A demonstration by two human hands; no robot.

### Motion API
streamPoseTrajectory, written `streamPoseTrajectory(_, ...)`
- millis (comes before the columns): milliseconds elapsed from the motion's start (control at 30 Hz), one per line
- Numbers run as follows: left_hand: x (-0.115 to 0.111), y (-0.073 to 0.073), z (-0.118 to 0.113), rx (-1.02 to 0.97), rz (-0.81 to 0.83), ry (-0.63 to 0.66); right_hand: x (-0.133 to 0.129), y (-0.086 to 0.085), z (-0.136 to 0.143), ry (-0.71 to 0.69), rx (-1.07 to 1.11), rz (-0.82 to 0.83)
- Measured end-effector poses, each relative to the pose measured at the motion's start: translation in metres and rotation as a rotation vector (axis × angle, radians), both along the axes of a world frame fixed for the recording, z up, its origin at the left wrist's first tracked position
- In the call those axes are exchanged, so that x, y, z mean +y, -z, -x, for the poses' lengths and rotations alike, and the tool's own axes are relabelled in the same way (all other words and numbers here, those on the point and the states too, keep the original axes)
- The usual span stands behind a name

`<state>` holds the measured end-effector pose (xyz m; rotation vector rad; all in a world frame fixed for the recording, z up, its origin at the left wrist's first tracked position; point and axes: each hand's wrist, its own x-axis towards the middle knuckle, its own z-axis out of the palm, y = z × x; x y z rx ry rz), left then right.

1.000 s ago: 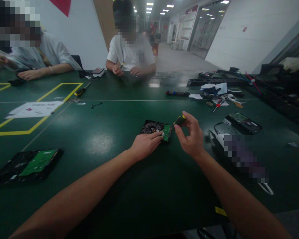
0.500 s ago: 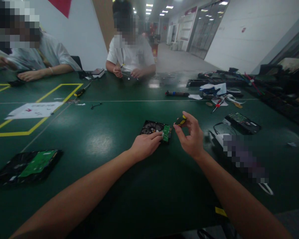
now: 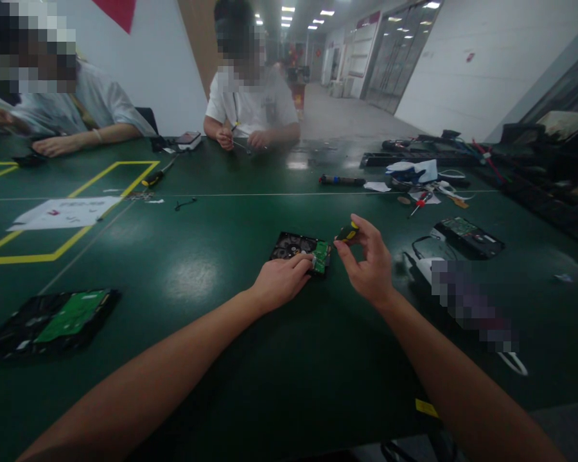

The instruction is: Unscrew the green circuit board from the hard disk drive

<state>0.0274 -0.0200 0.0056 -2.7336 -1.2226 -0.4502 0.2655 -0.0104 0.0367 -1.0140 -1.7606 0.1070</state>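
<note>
Little has shifted: the right hand (image 3: 370, 264) grips the screwdriver (image 3: 347, 232), the left hand (image 3: 282, 281) lies over the hard drive (image 3: 288, 244), its clasp unclear; work seemingly continues.

Left hand (image 3: 282, 282): showing uncovered, a broad, rounded back tapering into slender fingers whose tips are partly blending into the dimness.
Left wrist (image 3: 255, 298): appearing bare, narrowing smoothly just behind the hand.
Left forearm (image 3: 164, 366): looking bare and long, widening steadily toward the lower left.
Dark patch (image 3: 84, 451): covering a little of that arm at the bottom edge; whether cloth or shadow is remaining unclear.
Right hand (image 3: 368, 266): showing uncovered, a thick thumb base and slim fingers making its outline.
Right wrist (image 3: 388, 298): appearing bare, forming the arm's narrowest part.
Right forearm (image 3: 455, 375): looking bare, broadening toward the lower right.
</note>
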Motion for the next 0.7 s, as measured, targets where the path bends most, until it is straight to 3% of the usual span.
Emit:
streamPoseTrajectory(300, 0.0025, 0.0078, 0.0032, -0.025, -0.069, 0.063, -0.0006, 0.0007, 0.0039, -0.119, 0.082, 0.063)
streamPoseTrajectory(700, 0.0012, 0.0064, 0.0021, 0.002, -0.075, 0.034, 0.0006, 0.0014, 0.0013, -0.026, 0.008, -0.006)
